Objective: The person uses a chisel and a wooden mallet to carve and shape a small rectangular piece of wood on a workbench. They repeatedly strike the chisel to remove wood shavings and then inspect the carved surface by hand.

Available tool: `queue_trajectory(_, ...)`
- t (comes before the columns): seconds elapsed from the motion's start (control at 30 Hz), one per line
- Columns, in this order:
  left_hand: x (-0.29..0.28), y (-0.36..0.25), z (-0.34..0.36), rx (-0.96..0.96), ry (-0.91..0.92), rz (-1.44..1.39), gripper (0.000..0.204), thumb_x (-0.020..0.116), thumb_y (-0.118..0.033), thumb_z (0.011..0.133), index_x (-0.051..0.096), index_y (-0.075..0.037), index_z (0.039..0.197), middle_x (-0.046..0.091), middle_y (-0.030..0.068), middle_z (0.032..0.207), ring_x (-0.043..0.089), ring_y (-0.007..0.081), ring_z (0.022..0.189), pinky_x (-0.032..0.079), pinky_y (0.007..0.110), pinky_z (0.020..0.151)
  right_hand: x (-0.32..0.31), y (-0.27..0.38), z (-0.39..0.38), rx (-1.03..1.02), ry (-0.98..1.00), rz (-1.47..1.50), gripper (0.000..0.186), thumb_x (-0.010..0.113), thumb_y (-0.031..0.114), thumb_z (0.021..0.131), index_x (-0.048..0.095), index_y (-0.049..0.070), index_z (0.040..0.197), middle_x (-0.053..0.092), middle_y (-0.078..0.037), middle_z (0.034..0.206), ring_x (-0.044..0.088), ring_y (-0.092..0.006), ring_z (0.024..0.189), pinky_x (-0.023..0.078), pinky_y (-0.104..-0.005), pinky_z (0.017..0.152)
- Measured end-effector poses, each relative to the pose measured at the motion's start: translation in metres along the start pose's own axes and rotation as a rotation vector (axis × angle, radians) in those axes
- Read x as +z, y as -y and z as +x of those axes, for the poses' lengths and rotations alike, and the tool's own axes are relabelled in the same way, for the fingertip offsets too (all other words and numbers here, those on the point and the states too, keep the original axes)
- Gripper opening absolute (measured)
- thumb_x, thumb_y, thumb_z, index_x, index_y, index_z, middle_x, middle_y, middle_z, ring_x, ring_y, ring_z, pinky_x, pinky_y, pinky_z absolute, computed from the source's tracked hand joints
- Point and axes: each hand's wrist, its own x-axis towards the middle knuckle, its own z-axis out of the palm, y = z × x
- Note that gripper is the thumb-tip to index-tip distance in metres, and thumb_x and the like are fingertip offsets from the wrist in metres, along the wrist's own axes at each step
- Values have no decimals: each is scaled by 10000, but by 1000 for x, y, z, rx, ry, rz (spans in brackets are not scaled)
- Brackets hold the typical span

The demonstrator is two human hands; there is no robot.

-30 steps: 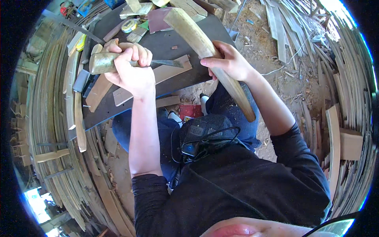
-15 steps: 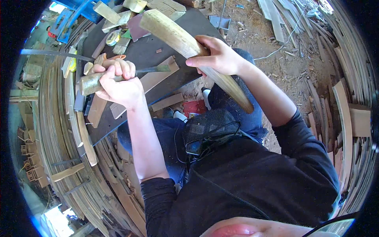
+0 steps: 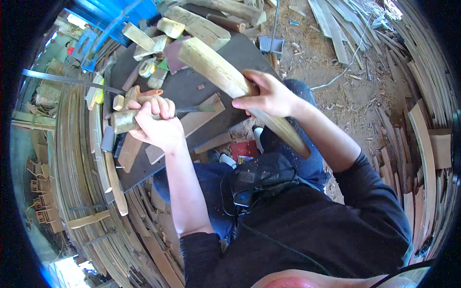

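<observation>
My left hand (image 3: 161,126) is closed around the wooden handle of a chisel (image 3: 126,121). Its flat metal blade points to the right, over a wooden board on the dark table. In my right hand (image 3: 272,93) is a thick, pale wooden club (image 3: 213,67), gripped about the middle. One end is broad and squared, raised over the table; the other tapers down toward my right leg. The club and chisel are apart. A hand saw (image 3: 72,80) with an orange-brown handle lies just beyond my left hand, its blade sticking out left.
The dark tabletop (image 3: 192,89) carries a tape roll (image 3: 147,68), a brush (image 3: 157,78) and several wood blocks. Long wooden strips are stacked at the left and right. A grey dustpan-like tray (image 3: 271,45) and wood scraps lie on the floor. Something blue stands at the far left.
The whole view has shifted, so the table and both hands appear lower and slightly to the right. Both hands keep the same grips on the chisel and the club.
</observation>
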Motion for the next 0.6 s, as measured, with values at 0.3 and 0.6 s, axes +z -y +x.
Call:
queue_trajectory(0.3,15,0,-4,32,37,60,182,562,-54,877,471,-143,1006,449,20,672,399,110,490,337,257,429,-1,3,-2,27,-14,11,451,797,291,852,613,-29,1111,677,-109,841,658,-153,699,519,-329,664)
queue_trajectory(0.6,21,0,-7,86,18,105,191,546,-56,848,470,-151,995,433,9,652,374,104,448,307,248,384,-2,2,-3,65,7,9,464,804,271,872,585,-22,1158,628,-52,848,628,-123,747,499,-303,691)
